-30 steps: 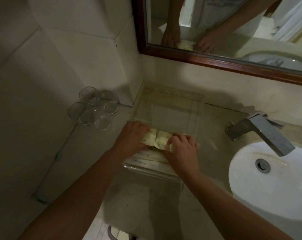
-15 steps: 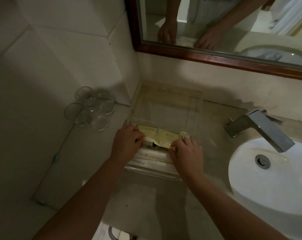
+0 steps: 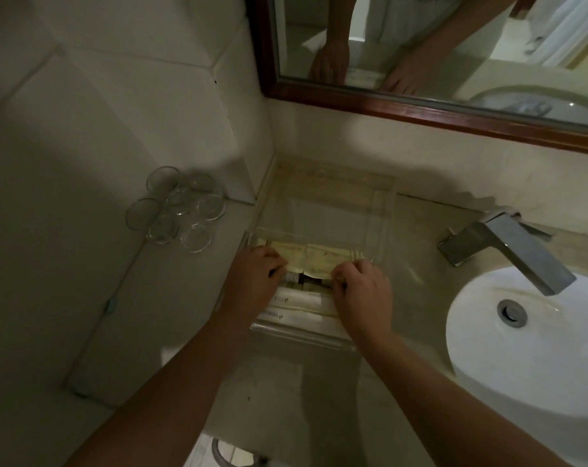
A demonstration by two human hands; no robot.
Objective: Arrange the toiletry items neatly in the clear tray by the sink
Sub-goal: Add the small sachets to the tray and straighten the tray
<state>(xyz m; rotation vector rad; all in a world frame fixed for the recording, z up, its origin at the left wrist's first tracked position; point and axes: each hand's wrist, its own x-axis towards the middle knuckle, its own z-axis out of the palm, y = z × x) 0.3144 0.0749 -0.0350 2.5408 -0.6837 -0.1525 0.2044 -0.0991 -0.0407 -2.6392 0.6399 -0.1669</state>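
A clear tray point(image 3: 380, 210) sits on the counter left of the sink, pushed into the wall corner. Across its middle lie pale yellow sachets point(image 3: 323, 256). My left hand point(image 3: 252, 278) holds their left end with curled fingers, and my right hand point(image 3: 360, 291) pinches their right end. Below the sachets, small dark and white items point(image 3: 306, 281) show between my hands. White flat packets point(image 3: 302, 303) lie along the near part of the tray. The far half of the tray holds nothing.
Two clear drinking glasses point(image 3: 178, 210) stand on the ledge left of the tray. A chrome faucet point(image 3: 508, 254) overhangs the white basin point(image 3: 528, 348) on the right. A wood-framed mirror point(image 3: 420, 109) hangs above the counter.
Both hands have drawn slightly apart, spreading the yellow sachets flatter and wider across the tray. The view has shifted a little.
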